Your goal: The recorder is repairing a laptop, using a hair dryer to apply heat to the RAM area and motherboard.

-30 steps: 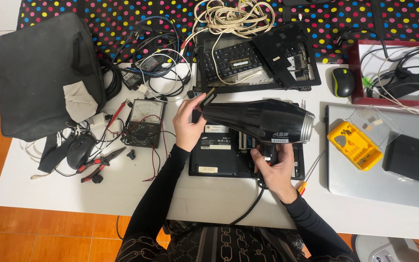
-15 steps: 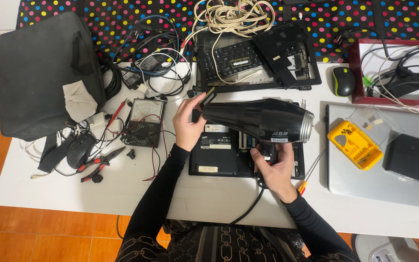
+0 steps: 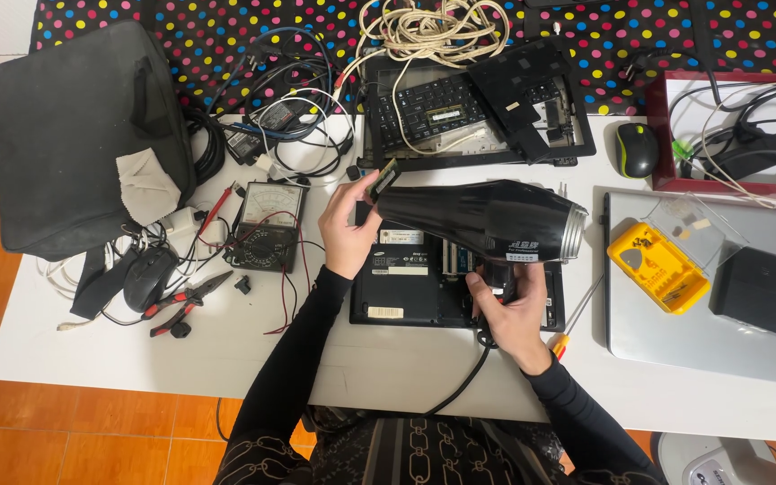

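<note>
Then the right hand (image 3: pixel 512 310) was wrapped around the handle of a black hair dryer (image 3: pixel 482 220), held level above an opened small laptop (image 3: pixel 410 283), while the left hand (image 3: pixel 349 229) pinched a small memory module (image 3: pixel 383 180) at the dryer's rear end. Left of the left hand lay an analog multimeter (image 3: pixel 267 224) and red-handled pliers (image 3: pixel 183 301). Right of the right hand sat a yellow case (image 3: pixel 657 267) on a silver laptop (image 3: pixel 720 337).

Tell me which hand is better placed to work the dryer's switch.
Right. The right hand grips the hair dryer by its handle; the left hand is at its nozzle end, pinching a small green card.
</note>
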